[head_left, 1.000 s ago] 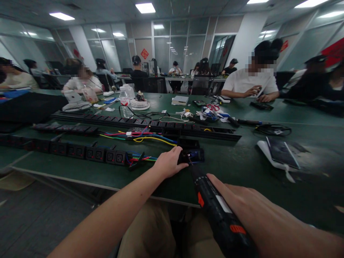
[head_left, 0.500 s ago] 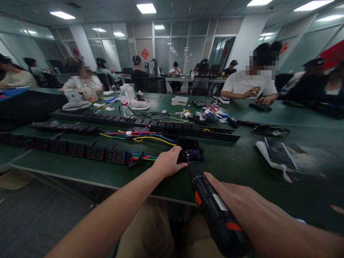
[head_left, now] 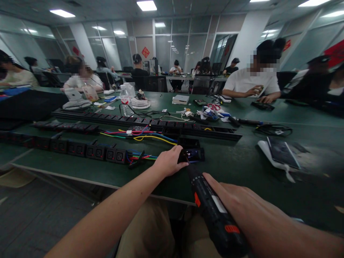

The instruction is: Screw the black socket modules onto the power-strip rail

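Observation:
My right hand (head_left: 228, 197) grips a black and orange electric screwdriver (head_left: 208, 208), its tip pointing away from me at a small black module (head_left: 197, 154). My left hand (head_left: 169, 160) is closed round the left end of that module, thumb and fingers near the driver's tip. The exact contact of the tip is too dark to make out. Coloured wires (head_left: 143, 156) run left from the module to a row of black power sockets (head_left: 92, 152). Behind lies a longer black power strip (head_left: 134, 122), with yellow, red and blue wires (head_left: 150, 139) in front of it.
A phone-like slab on a white pouch (head_left: 281, 154) lies to the right. Further back are a cable (head_left: 276, 129), a cluttered pile with red scissors (head_left: 213, 107), a white box (head_left: 180, 99), a plastic bottle (head_left: 125, 98) and white fan parts (head_left: 140, 104). Co-workers sit across the table.
Almost nothing differs. The view has shifted very slightly; both hands keep their hold on the module and the electric screwdriver.

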### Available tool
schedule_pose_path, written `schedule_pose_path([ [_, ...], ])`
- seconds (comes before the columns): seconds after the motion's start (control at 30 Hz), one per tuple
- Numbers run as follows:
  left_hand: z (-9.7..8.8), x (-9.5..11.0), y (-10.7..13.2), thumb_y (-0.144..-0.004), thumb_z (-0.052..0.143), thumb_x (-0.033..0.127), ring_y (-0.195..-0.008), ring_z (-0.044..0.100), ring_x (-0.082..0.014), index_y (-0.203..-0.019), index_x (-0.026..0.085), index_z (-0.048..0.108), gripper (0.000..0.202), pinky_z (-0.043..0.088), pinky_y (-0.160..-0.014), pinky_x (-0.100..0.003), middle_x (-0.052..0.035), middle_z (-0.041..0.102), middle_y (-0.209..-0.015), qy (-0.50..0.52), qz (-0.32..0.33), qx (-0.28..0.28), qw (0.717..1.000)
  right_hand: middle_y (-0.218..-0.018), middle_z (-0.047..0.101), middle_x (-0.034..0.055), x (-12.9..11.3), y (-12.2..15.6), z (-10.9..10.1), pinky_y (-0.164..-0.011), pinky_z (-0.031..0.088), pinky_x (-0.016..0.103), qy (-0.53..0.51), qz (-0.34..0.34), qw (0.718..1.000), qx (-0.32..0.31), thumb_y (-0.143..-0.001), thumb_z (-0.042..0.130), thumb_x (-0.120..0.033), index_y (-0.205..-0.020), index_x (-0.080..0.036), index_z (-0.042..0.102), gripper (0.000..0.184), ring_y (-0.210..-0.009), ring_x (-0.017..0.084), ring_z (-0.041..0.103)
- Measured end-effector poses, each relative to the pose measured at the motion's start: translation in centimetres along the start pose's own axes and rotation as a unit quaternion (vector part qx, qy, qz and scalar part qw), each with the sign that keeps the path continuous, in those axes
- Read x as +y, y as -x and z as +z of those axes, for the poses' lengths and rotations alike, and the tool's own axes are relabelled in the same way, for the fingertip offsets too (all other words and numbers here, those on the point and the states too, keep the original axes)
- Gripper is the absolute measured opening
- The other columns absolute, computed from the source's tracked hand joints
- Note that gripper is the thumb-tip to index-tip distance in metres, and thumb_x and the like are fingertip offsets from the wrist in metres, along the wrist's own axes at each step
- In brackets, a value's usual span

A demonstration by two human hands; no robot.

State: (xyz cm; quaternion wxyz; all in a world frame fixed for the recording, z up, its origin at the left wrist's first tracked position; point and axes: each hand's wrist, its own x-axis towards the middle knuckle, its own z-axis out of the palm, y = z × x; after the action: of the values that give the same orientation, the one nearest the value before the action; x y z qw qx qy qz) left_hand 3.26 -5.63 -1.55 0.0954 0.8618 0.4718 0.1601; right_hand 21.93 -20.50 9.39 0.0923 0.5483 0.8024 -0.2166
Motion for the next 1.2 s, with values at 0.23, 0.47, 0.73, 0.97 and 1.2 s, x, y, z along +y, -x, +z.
schedule_pose_path([
  [0.23,-0.03,0.3,0.04,-0.089,0.06,0.046,-0.108,0.064,-0.027,-0.124,0.024,0.043,0.044,0.053,-0.088,-0.037,-0.008,0.057,-0.127,-0.019,-0.009,-0.015,1.0,-0.107,0.061,0.0108,-0.09,-0.13,-0.48,-0.087,0.05,0.037,-0.006,-0.015,1.0,0.021,-0.073,0.064,-0.001,-0.143,-0.019,0.037,0.077,-0.099,0.03,0.061],
  [0.47,0.39,0.08,-0.02,-0.089,0.061,0.044,-0.108,0.065,-0.0273,-0.124,0.025,0.042,0.044,0.053,-0.086,-0.036,-0.0074,0.057,-0.129,-0.018,-0.004,0.003,1.0,-0.109,0.062,0.0098,0.47,-0.29,-0.45,-0.089,0.05,0.039,-0.008,-0.012,1.0,0.028,-0.069,0.071,-0.005,-0.146,-0.019,0.033,0.086,-0.099,0.03,0.061],
  [0.73,0.58,-0.22,0.05,-0.089,0.06,0.045,-0.104,0.066,-0.0276,-0.121,0.024,0.043,0.042,0.054,-0.083,-0.037,-0.0063,0.058,-0.126,-0.017,0.011,0.016,1.0,-0.116,0.059,0.0101,0.36,-0.76,-0.46,-0.089,0.051,0.043,0.029,0.009,1.0,-0.002,-0.075,0.073,-0.007,-0.152,-0.016,0.022,0.092,-0.105,0.03,0.058],
  [0.97,0.43,-0.07,0.02,-0.089,0.061,0.044,-0.104,0.066,-0.0269,-0.12,0.024,0.044,0.041,0.054,-0.082,-0.035,-0.0064,0.059,-0.125,-0.018,0.003,0.011,1.0,-0.109,0.062,0.007,0.04,-0.65,-0.14,-0.083,0.053,0.042,0.028,0.008,0.999,0.017,-0.075,0.073,-0.006,-0.149,-0.019,0.026,0.089,-0.099,0.029,0.061],
  [1.2,0.45,-0.12,-0.02,-0.089,0.06,0.046,-0.101,0.067,-0.0265,-0.119,0.024,0.043,0.041,0.054,-0.08,-0.035,-0.0054,0.059,-0.124,-0.027,0.004,0.013,1.0,-0.115,0.06,0.0116,-0.16,-0.85,-0.52,-0.087,0.051,0.04,0.031,0.014,0.999,0.006,-0.074,0.072,-0.006,-0.151,-0.018,0.026,0.09,-0.103,0.032,0.06],
])
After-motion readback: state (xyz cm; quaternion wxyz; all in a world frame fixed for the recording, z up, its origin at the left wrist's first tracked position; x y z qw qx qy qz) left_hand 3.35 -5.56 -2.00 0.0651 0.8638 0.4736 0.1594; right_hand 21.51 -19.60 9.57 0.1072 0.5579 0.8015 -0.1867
